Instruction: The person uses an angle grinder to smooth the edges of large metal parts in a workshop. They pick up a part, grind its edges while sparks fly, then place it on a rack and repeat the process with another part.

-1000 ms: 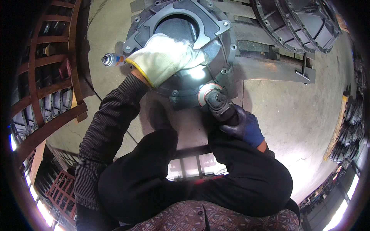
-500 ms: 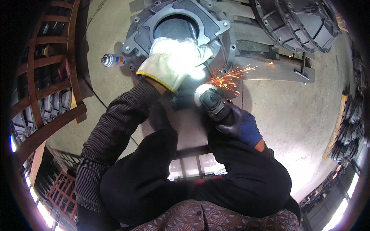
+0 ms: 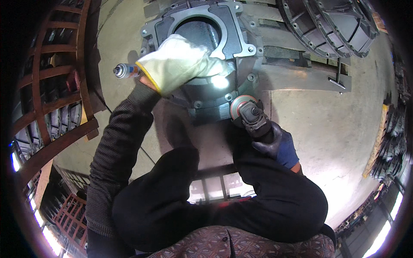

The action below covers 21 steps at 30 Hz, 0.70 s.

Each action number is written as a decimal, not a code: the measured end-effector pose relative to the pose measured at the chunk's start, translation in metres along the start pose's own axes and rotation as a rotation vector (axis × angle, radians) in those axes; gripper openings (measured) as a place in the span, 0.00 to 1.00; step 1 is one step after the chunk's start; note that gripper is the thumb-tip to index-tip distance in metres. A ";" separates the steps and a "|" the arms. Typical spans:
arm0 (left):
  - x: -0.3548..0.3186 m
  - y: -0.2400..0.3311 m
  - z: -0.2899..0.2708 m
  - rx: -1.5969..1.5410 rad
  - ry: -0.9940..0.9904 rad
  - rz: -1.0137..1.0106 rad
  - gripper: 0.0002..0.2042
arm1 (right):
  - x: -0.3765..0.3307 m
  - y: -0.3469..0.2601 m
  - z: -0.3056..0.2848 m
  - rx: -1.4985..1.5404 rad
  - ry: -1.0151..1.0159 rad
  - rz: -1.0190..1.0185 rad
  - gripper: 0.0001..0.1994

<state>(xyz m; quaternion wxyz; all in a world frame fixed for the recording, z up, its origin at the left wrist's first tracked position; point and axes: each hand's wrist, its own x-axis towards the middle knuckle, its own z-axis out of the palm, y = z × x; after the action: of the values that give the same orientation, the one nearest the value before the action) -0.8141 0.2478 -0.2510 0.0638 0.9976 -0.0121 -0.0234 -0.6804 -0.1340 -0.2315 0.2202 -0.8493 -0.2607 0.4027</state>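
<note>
The left hand (image 3: pixel 178 64), in a pale cream work glove with a yellow cuff, lies flat and spread on the grey cast-metal housing with a round opening (image 3: pixel 202 47) that sits on the concrete floor (image 3: pixel 327 124). The right hand (image 3: pixel 275 144), in a dark blue glove, is wrapped tightly around a black angle grinder (image 3: pixel 249 112), its disc just beside the housing's lower edge. A small spray can (image 3: pixel 124 70) lies on the floor, left of the housing.

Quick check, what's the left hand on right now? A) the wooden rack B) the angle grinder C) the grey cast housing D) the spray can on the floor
C: the left hand, in a pale work glove, rests on the grey cast housing, while the right hand holds the angle grinder and the spray can lies apart on the floor.
</note>
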 end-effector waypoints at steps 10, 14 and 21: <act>0.017 0.018 0.019 0.052 0.134 0.041 0.24 | -0.008 0.008 -0.007 0.165 0.180 -0.024 0.27; 0.011 0.007 0.000 0.015 0.079 0.018 0.24 | -0.016 0.046 -0.012 0.212 0.286 0.118 0.23; -0.002 -0.002 -0.006 -0.017 0.031 -0.014 0.23 | -0.017 0.121 -0.011 0.107 0.371 0.242 0.26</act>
<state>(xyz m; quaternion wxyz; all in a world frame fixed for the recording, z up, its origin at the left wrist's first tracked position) -0.8161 0.2509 -0.2454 0.0723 0.9973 -0.0037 -0.0083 -0.6485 -0.2396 -0.2857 0.2591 -0.9210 -0.0906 0.2764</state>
